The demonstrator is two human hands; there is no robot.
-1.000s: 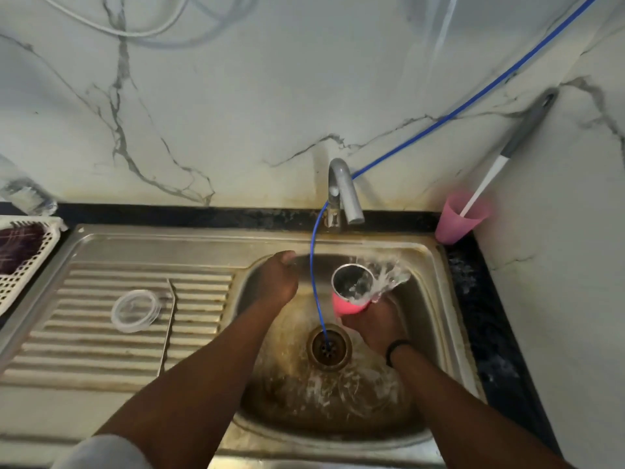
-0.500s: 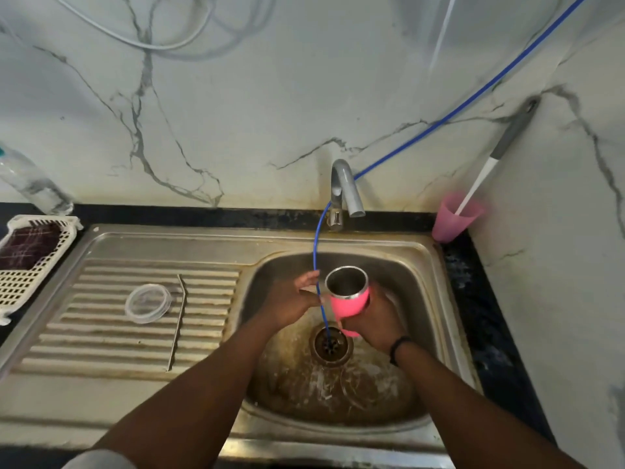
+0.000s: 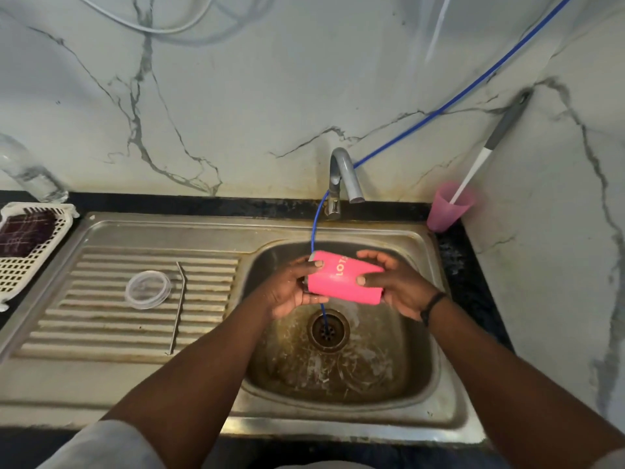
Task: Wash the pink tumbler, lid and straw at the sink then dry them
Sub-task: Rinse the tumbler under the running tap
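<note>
The pink tumbler (image 3: 340, 278) lies on its side over the sink basin (image 3: 419, 333), its mouth turned left. My left hand (image 3: 290, 289) grips the mouth end and my right hand (image 3: 394, 282) grips the base end, fingers curled round it. The clear round lid (image 3: 147, 289) lies flat on the ribbed drainboard (image 3: 101, 319). Beside the lid lies the bent metal straw (image 3: 178, 306). No water runs from the grey tap (image 3: 345, 176).
A thin blue hose (image 3: 439, 108) runs from the upper right past the tap into the drain (image 3: 328, 330). A pink cup (image 3: 448, 211) holding a brush stands at the back right corner. A white basket (image 3: 23, 245) with a dark cloth and a clear bottle (image 3: 23, 170) sit at the left.
The tap stream has stopped. The tumbler went from upright under the water to lying sideways, and my left hand moved from the basin's back onto its mouth end.
</note>
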